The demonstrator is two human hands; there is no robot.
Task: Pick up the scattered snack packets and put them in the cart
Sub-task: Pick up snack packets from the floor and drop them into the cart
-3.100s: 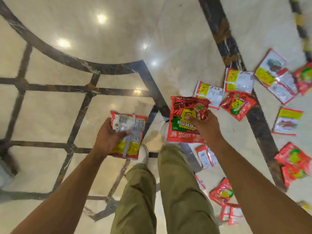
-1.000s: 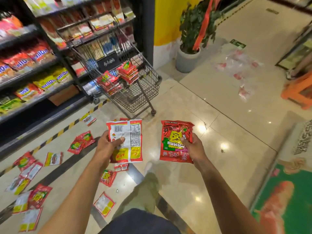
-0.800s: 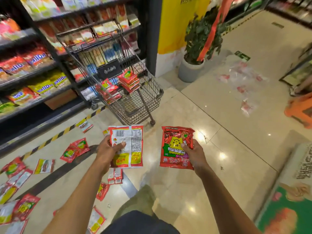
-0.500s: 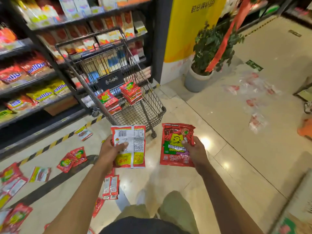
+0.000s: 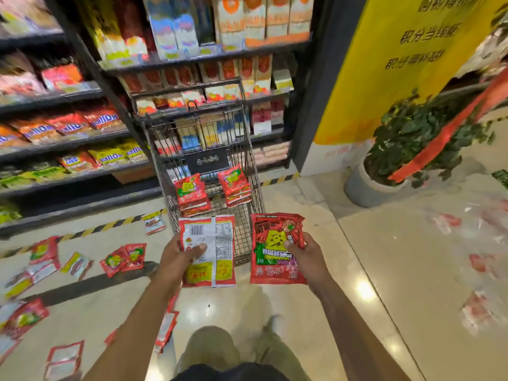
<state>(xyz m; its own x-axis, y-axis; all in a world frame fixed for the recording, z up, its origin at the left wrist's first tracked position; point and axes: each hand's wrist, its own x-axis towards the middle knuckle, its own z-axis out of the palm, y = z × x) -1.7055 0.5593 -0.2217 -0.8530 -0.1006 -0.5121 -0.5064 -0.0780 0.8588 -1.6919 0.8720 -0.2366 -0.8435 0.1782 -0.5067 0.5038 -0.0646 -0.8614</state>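
My left hand (image 5: pixel 176 259) grips a snack packet (image 5: pixel 217 259) with its white and red back showing. My right hand (image 5: pixel 305 257) holds a red snack packet (image 5: pixel 272 268) face up, thumb on its front. Both packets hang just in front of the near end of a wire shopping cart (image 5: pixel 255 171). Two stacks of red packets (image 5: pixel 192 193) lie inside the cart's basket. Several more packets (image 5: pixel 123 258) lie scattered on the floor to my left.
Stocked store shelves (image 5: pixel 68 127) stand behind and left of the cart. A potted plant (image 5: pixel 406 155) with a red ribbon sits at the right by a yellow pillar (image 5: pixel 398 64). My legs (image 5: pixel 220 350) are below on the glossy tiled floor.
I have turned from the floor packets and walked toward the cart, which is now close and centred. Both hands keep the same packets, now raised near the cart's end.
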